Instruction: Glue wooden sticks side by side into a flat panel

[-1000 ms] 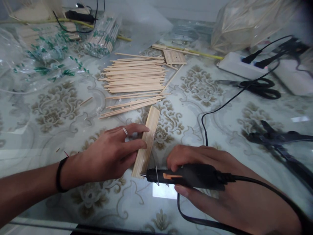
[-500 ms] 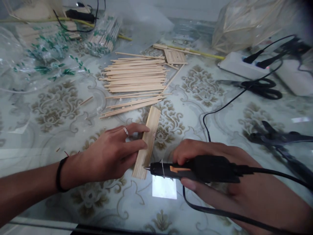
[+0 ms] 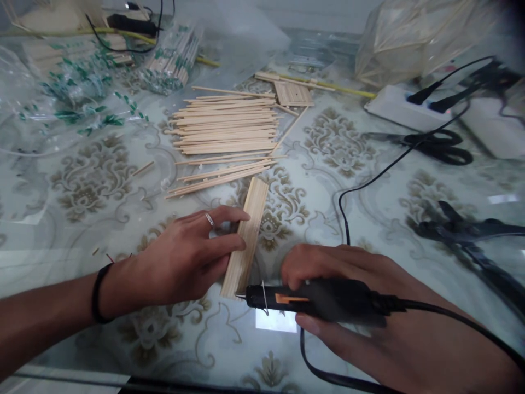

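A narrow panel of pale wooden sticks laid side by side (image 3: 255,205) lies slantwise on the patterned table. From the left, my left hand (image 3: 197,254) holds it, with two fingers on its upper face; the thumb is hidden. My right hand (image 3: 348,262) is closed around a black hot glue gun (image 3: 336,298) with an orange trigger. The gun points left, and its metal tip is at the panel's near end. Whether the tip touches the wood I cannot tell.
Loose wooden sticks (image 3: 225,126) lie beyond the panel, near a small square stick panel (image 3: 293,93). To the right are scissors (image 3: 443,145), pliers (image 3: 463,230) and a power strip (image 3: 404,106). Plastic-wrapped stick bundles (image 3: 172,57) lie at the back left. The gun's cord (image 3: 451,312) trails right.
My right hand has brought the glue gun slightly left and toward me, so its tip has moved down to the panel's near end. My left hand and the panel have barely moved.
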